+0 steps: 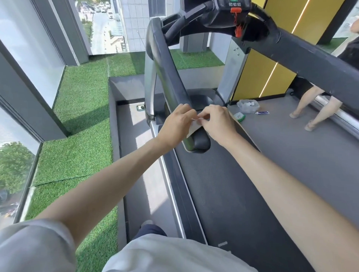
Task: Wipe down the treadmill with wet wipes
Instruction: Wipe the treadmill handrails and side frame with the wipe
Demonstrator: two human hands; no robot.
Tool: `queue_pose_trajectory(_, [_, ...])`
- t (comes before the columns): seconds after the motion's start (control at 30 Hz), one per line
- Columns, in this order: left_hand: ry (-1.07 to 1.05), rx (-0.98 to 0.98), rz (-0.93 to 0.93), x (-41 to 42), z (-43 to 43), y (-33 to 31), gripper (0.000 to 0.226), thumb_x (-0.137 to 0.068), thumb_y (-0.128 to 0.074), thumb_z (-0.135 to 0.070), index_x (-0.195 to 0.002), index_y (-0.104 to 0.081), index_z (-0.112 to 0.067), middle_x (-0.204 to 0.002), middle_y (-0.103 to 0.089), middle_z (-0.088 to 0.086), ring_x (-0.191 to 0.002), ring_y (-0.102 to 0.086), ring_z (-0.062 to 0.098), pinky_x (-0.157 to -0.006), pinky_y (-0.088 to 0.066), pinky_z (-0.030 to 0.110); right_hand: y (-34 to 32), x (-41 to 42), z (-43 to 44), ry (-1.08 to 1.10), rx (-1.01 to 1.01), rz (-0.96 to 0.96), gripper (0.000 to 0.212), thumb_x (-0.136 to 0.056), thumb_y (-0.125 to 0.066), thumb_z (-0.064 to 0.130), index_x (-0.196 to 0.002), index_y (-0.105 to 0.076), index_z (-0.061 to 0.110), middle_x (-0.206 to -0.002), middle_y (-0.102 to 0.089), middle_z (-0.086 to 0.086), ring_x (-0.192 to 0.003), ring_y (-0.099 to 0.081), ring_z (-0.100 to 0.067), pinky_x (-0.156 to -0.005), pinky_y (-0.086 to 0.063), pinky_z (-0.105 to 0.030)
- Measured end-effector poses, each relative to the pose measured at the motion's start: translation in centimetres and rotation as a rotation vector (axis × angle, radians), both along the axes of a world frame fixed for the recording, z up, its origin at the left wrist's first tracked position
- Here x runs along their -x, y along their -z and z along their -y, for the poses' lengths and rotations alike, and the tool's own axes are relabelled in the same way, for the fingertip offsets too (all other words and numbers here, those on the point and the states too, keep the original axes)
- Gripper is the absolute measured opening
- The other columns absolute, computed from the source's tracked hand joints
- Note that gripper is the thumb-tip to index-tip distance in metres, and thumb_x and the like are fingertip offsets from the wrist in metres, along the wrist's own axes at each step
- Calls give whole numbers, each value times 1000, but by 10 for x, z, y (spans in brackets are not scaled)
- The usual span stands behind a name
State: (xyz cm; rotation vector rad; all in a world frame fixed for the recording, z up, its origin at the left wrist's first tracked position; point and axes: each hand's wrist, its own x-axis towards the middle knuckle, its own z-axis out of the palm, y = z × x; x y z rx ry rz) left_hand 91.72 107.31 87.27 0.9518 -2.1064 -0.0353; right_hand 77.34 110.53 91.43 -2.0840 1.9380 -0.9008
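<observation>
1. Head view: the left hand and right hand meet at the picture's centre. Each pinches an edge of a white wipe in its fingertips, apparently spreading it out.
2. The wipe hangs at the near end of the left rail. Whether it already touches the rail cannot be told.
3. From that end the rail's long axis runs away toward 11 o'clock, rising to the console at 12 o'clock.
4. The left hand sits on the rail's outer side and the right hand on the belt side, both equally near the rail. A stroke along it would likely go away from the body, toward 11 o'clock.
5. The right rail lies at 2 o'clock, well apart and nearer the right hand.
6. A wipe pack lies on the floor just past the right hand, at 2 o'clock.
</observation>
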Motion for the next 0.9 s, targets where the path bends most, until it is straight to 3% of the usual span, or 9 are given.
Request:
queue_pose_trajectory(0.07, [5,8,7,-4,8,-4,15,-77,-62,12,-77,-65,-2,-73,-52,12,-67,-50,27,-56,-39,26,-2,-7,9,27,-24,-3,13,-85,-62,13,-94,-72,13,-100,-69,-3,-96,-60,-24,-71,-40,-27])
queue_pose_trajectory(0.2, [74,18,-18,-11,25,-5,27,-86,-42,-11,-74,-63,1,-72,-50,14,-67,-41,21,-59,-25,19,-7,-16,31,6,-28,-105,11,-88,-60,12,-94,-69,11,-102,-65,-4,-101,-57,-26,-81,-38,-31])
queue_pose_trajectory(0.37, [42,7,1,-23,68,-3,11,-79,-62,11,-77,-62,-1,-75,-48,10,-71,-35,16,-58,-33,26,-10,-27,65,8,-38,-156,11,-89,-58,12,-94,-68,12,-101,-63,-4,-101,-56,-27,-79,-34,-30])
queue_pose_trajectory(0.53, [100,22,-21,-37,122,-8,18,-88,-50,-8,-77,-61,0,-74,-48,11,-69,-37,19,-57,-35,28,-19,-39,115,8,-77,-188,10,-89,-59,13,-93,-67,12,-98,-58,-7,-101,-53,-27,-80,-34,-32])
queue_pose_trajectory(0.6, [125,9,-8,-42,151,-8,7,-83,-62,0,-77,-60,-2,-74,-43,4,-73,-32,15,-60,-32,24,-21,-46,139,41,-87,-189,9,-88,-60,14,-93,-67,13,-97,-58,-7,-101,-53,-29,-80,-35,-33])
queue_pose_trajectory(0.67, [150,6,3,-48,182,-7,13,-78,-70,5,-78,-60,-3,-76,-39,0,-73,-29,12,-60,-28,23,-23,-53,164,80,-95,-177,8,-88,-60,15,-94,-66,15,-93,-55,-4,-101,-53,-29,-77,-34,-33])
queue_pose_trajectory(0.9, [269,28,48,-69,282,-24,10,-75,-53,3,-79,-61,0,-74,-48,11,-70,-42,26,-54,-39,34,-33,-78,257,149,-113,-200,11,-91,-56,15,-100,-61,11,-105,-59,-7,-106,-51,-27,-75,-28,-30])
